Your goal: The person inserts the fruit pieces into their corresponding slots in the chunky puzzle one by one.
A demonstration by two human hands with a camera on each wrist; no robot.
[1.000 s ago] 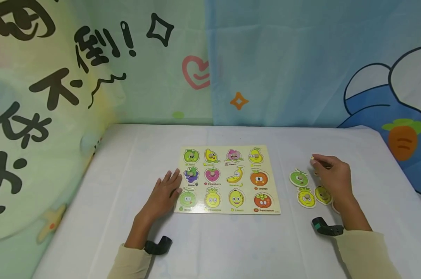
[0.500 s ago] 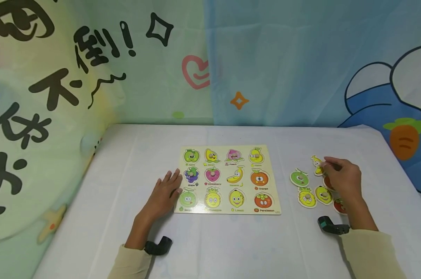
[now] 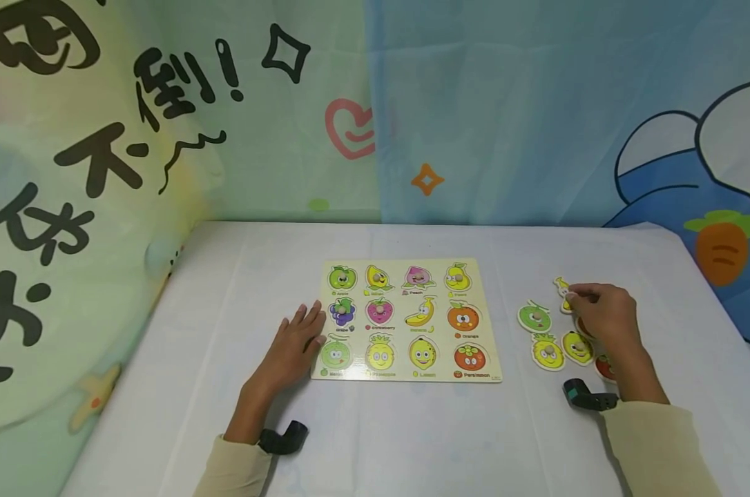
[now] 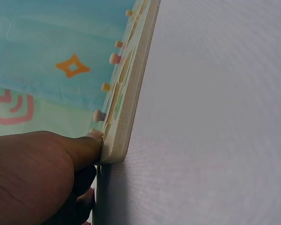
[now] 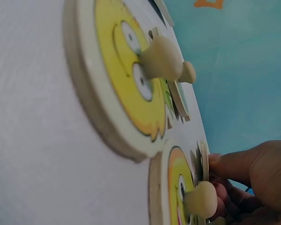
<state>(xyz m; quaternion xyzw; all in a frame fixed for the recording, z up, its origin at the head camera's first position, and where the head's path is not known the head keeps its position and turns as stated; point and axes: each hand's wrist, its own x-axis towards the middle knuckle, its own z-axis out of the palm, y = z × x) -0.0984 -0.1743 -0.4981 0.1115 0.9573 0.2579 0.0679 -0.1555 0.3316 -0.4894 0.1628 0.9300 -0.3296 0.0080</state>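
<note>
My left hand [image 3: 294,345] rests at the left edge of a fruit puzzle board [image 3: 401,345], fingers extended. Its thumb touches the board's corner in the left wrist view. To the right of the board, my right hand [image 3: 610,321] pinches a banana puzzle piece [image 3: 561,286] with thumb and fingertips, covering part of it. Just below lie a melon piece [image 3: 534,318], a pineapple piece [image 3: 547,353] and a lemon piece [image 3: 577,348]. A red persimmon piece [image 3: 604,368] and another reddish piece are partly hidden by the hand. Wooden knobs stick up in the right wrist view.
Both hands work on a white-covered table [image 3: 412,442]. Behind it hangs a printed cloth backdrop [image 3: 505,117]. Black wrist cameras [image 3: 589,395] sit on both wrists. Several knobs [image 4: 114,58] rise from the board.
My right hand set the banana piece down above the others, shifted right and uncovered it, then came slightly back left onto it. The left hand and board stayed put.
</note>
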